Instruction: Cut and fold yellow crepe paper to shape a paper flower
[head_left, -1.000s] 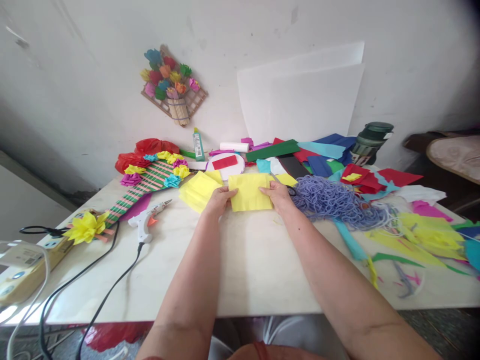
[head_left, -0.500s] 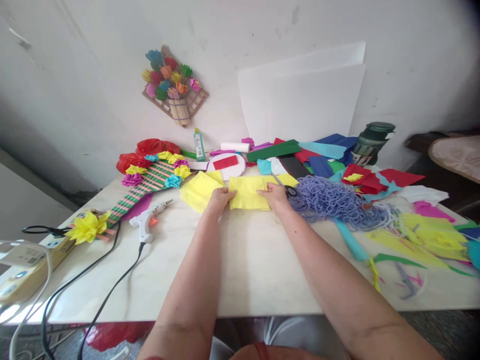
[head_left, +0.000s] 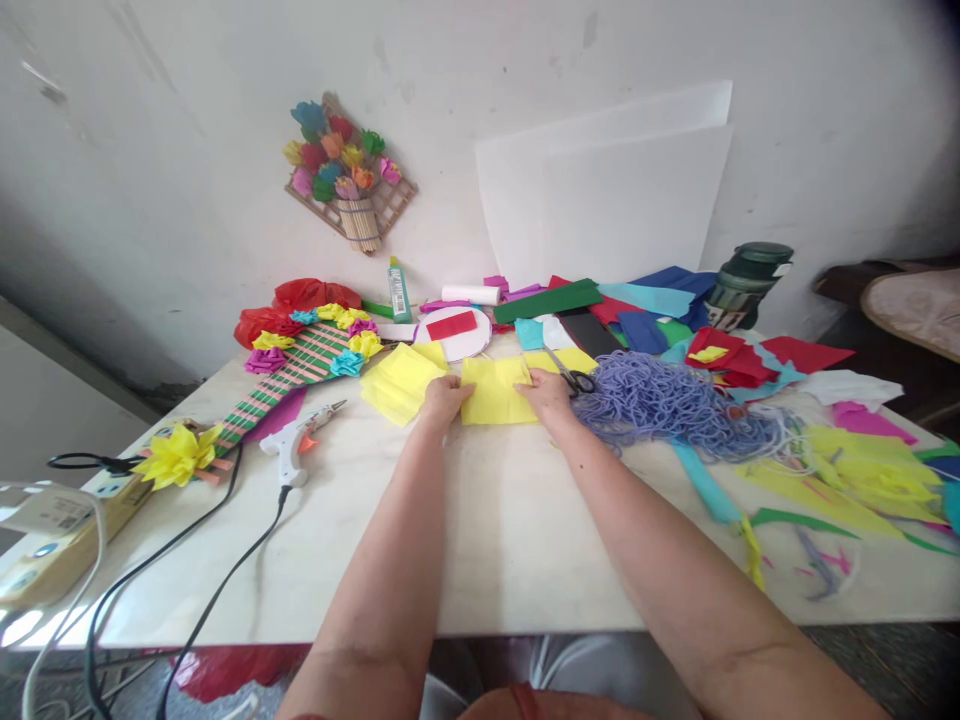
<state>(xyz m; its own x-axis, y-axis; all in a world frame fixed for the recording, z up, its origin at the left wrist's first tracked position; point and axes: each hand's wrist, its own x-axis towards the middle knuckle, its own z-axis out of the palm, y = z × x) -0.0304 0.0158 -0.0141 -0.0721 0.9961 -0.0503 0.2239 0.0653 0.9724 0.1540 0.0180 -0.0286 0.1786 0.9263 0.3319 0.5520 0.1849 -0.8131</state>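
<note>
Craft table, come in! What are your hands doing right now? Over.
Left hand and right hand pressing flat on yellow paper sheet. Sheet lying on table. Scissors and purple yarn pile close at right.

We see the left hand (head_left: 444,398) and right hand (head_left: 547,393) pressing the side edges of a yellow paper sheet (head_left: 496,390) flat near the tabletop's (head_left: 480,540) far edge; scissors (head_left: 571,377) lie just right of it; a glue gun (head_left: 296,445) rests toward the left edge.
</note>
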